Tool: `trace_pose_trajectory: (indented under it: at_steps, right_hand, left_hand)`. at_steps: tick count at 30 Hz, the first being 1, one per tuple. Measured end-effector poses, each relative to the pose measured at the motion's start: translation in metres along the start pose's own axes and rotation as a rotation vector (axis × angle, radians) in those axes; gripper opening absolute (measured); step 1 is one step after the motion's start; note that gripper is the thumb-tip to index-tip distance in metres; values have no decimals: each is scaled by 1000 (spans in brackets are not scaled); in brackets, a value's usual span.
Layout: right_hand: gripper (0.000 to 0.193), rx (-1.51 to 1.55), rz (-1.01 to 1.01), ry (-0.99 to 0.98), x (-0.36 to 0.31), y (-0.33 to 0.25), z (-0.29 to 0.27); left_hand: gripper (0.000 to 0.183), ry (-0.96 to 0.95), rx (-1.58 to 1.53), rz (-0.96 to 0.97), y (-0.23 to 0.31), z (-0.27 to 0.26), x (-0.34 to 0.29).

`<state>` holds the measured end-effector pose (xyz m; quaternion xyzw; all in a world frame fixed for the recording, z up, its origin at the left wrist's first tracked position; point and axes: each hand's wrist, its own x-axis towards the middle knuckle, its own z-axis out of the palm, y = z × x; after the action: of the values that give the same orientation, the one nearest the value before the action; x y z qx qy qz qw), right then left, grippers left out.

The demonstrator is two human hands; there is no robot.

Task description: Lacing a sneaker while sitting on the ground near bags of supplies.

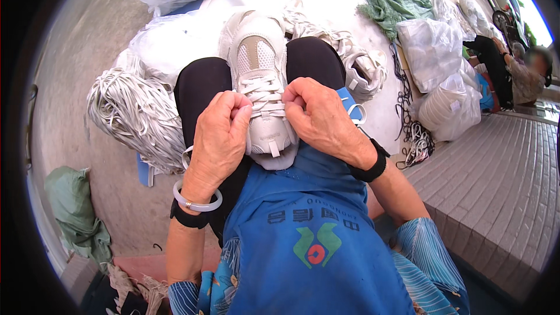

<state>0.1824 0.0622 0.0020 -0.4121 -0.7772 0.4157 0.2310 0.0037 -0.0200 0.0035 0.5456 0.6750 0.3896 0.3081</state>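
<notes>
A white and beige sneaker [256, 52] rests on my lap between my knees, toe pointing away from me. White shoelaces [261, 94] criss-cross over its tongue. My left hand [217, 133] is closed in a pinch at the left edge of the lacing. On the opposite edge, my right hand [326, 119] pinches in the same way, fingers curled. Each hand seems to grip one end of the lace, though the fingertips hide the exact hold. Loose lace shows beside the left wrist and past the right hand. A blue apron [303, 221] covers my lap.
At left lies a thick bundle of white laces [135, 118]. More white sneakers [364, 73] sit beyond my right knee. Plastic-wrapped shoes [446, 108], dark laces [403, 102] and green mesh cloth [394, 0] lie to the right. Another person [528, 79] sits at far right.
</notes>
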Motion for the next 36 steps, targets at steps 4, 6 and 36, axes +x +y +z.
trace_pose_trajectory:
  at_steps: [4, 6, 36]
  right_hand:
    - [6, 0, 14, -6, 1, 10, -1]
    - [6, -37, -1, 19, 0, 12, 0]
    - [8, 39, -48, 15, -9, 14, -1]
  left_hand:
    - [10, 3, 21, -62, 9, -1, -5]
    - [9, 12, 68, -69, 13, 2, -6]
    - [9, 152, 168, 40, 6, -4, 1]
